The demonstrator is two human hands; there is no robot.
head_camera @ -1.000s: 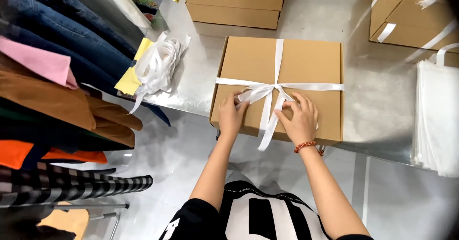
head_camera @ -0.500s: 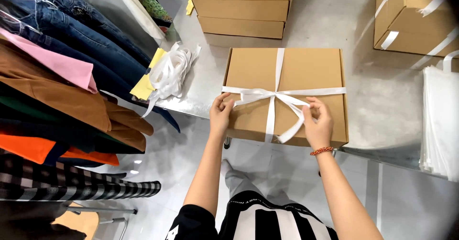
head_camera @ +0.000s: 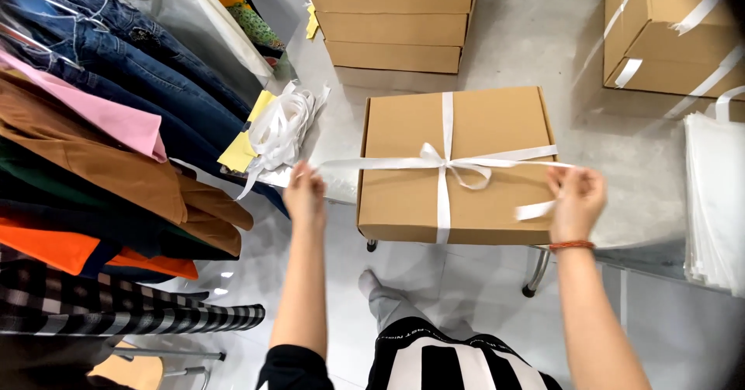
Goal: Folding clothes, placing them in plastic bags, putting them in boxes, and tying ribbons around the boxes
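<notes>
Left hand (head_camera: 304, 196) and right hand (head_camera: 576, 196) each pinch a white ribbon (head_camera: 444, 161) end, flanking the brown cardboard box (head_camera: 458, 165), knot centred between them

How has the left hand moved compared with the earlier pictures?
Yes. The left hand went outward, from the cardboard box top past its left edge, holding a white ribbon end.

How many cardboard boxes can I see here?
6, perhaps more out of frame: one ribbon-tied box between the hands, a stack of three behind it, and two taped ones stacked at the upper right.
</notes>
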